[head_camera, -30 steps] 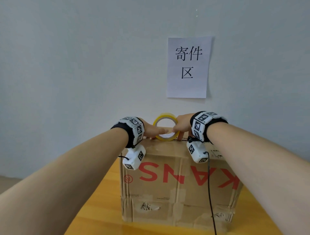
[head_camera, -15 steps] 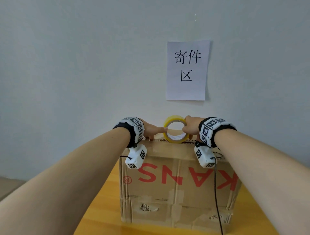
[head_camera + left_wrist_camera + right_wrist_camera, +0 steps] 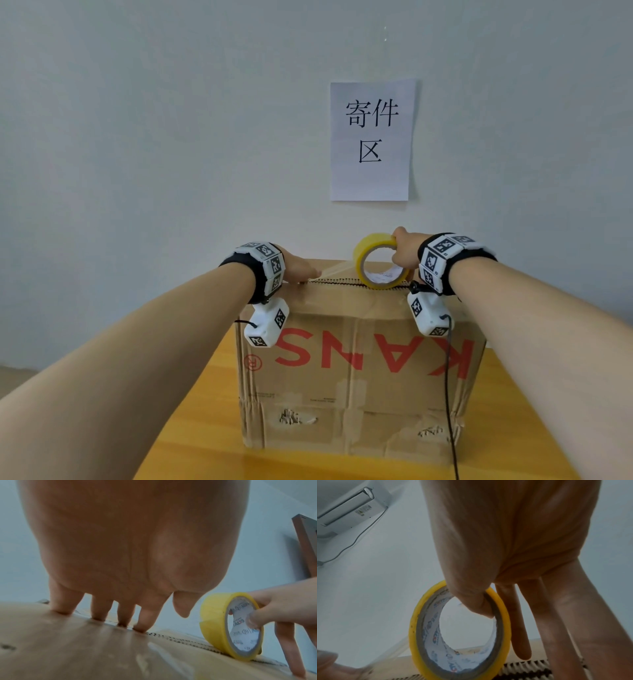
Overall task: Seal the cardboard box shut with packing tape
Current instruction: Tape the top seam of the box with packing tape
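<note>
Fingers (image 3: pixel 145 616) of the left hand (image 3: pixel 298 269) press straight onto the cardboard box (image 3: pixel 359 373) top, while the right hand (image 3: pixel 406 250) grips the yellow tape roll (image 3: pixel 378 262) upright on the top's right part.

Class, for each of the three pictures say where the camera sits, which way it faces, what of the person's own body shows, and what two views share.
Head view: worn on the head, facing forward and down at the cardboard box and wall; both forearms show, left hand, right hand.
Left wrist view: under the left wrist, looking along the palm; fingertips press the box top.
Right wrist view: under the right wrist, looking up past the palm; thumb inside the tape roll.
Shared: both wrist views show the tape roll in the right hand's grip.
</note>
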The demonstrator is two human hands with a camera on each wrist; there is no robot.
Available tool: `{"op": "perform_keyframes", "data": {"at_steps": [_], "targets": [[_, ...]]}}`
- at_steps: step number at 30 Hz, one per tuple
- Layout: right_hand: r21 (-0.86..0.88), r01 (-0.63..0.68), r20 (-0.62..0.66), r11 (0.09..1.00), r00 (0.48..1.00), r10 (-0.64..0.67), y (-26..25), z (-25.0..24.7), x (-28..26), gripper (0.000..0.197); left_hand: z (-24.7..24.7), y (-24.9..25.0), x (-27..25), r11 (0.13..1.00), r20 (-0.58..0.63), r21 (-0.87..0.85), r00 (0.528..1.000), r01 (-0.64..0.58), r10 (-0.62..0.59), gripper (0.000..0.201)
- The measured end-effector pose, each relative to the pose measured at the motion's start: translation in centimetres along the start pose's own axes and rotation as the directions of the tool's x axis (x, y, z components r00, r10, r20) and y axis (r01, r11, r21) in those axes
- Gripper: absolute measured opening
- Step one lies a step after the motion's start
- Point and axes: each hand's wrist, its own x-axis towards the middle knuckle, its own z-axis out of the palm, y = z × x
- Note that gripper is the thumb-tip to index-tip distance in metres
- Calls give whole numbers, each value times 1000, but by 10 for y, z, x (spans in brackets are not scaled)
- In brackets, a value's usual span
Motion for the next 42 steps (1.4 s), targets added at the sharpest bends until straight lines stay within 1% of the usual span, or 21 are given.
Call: {"op": "perform_keyframes", "data": {"at_steps": [2, 3, 6, 8, 10, 12, 15, 16, 18, 19, 20, 22, 23, 24, 25, 28, 29, 33, 36, 39, 42], "targets": [[7, -5, 15, 1000, 1000, 4, 0, 0, 1, 37, 1, 1, 3, 1000, -47, 6, 999, -1, 1, 60], [11, -6, 20, 1000, 1000, 6, 1, 0, 0, 37, 1, 1, 6, 999, -54, 37, 999, 2, 0, 59], [32, -24, 36, 999, 999, 22, 0, -2, -1, 39, 3, 4, 8, 989, -30, 146, 999, -11, 15, 61], [41, -39, 56, 998, 998, 36, 0, -5, -1, 38, 4, 9, 9, 982, -38, 188, 999, -4, 12, 61], [40, -50, 66, 998, 997, 47, -2, -7, -1, 36, 9, 12, 12, 984, -37, 177, 999, 6, 1, 63], [32, -49, 77, 998, 996, 46, -4, -9, 0, 35, 16, 15, 18, 986, 0, 168, 1000, -17, 17, 67], [13, -32, 85, 999, 996, 31, -7, -10, 0, 35, 22, 23, 27, 980, -12, 197, 1000, -9, 12, 87], [10, -25, 87, 1000, 996, 24, -6, -11, 0, 35, 24, 27, 27, 981, -28, 193, 1000, -5, 11, 86], [18, -17, 89, 1000, 996, 15, -4, -10, 0, 37, 29, 35, 30, 984, -49, 180, 998, -14, 24, 77], [27, -17, 89, 999, 996, 15, -3, -9, 0, 39, 29, 36, 31, 983, -48, 182, 998, -23, 32, 75], [34, -15, 89, 999, 996, 12, -2, -8, -1, 42, 29, 37, 29, 984, -46, 177, 998, -24, 33, 79], [40, -9, 88, 999, 996, 6, -1, -8, -3, 48, 25, 37, 26, 991, -32, 130, 999, 4, 1, 94], [41, -8, 85, 999, 996, 4, -2, -8, -4, 50, 22, 36, 22, 995, -12, 103, 1000, 20, -19, 97], [39, -7, 82, 999, 997, 4, -2, -8, -5, 50, 18, 36, 14, 996, -1, 83, 1000, 23, -23, 95], [35, -8, 81, 999, 997, 5, -2, -9, -6, 50, 14, 35, 7, 997, -3, 74, 1000, 17, -17, 87], [35, -11, 75, 999, 997, 8, -2, -9, -8, 46, 1, 33, -15, 994, -24, 106, 999, -28, 31, 62], [38, -10, 74, 999, 997, 7, -2, -9, -8, 46, -4, 30, -18, 993, -20, 115, 999, -40, 43, 59], [49, -6, 75, 999, 997, 2, 1, -7, -7, 44, -16, 21, -17, 983, -24, 175, 998, -58, 63, 62], [89, -10, 93, 996, 996, 1, 2, -5, -3, 42, -8, 20, -15, 978, 18, 196, 997, -78, 76, 61], [110, -14, 73, 994, 997, 6, 2, -4, 0, 45, 0, 24, -15, 968, 53, 236, 996, -79, 68, 60], [107, -8, 42, 994, 999, 3, 1, -4, 0, 48, 3, 34, -23, 948, 22, 314, 999, -52, 47, 63]]}}
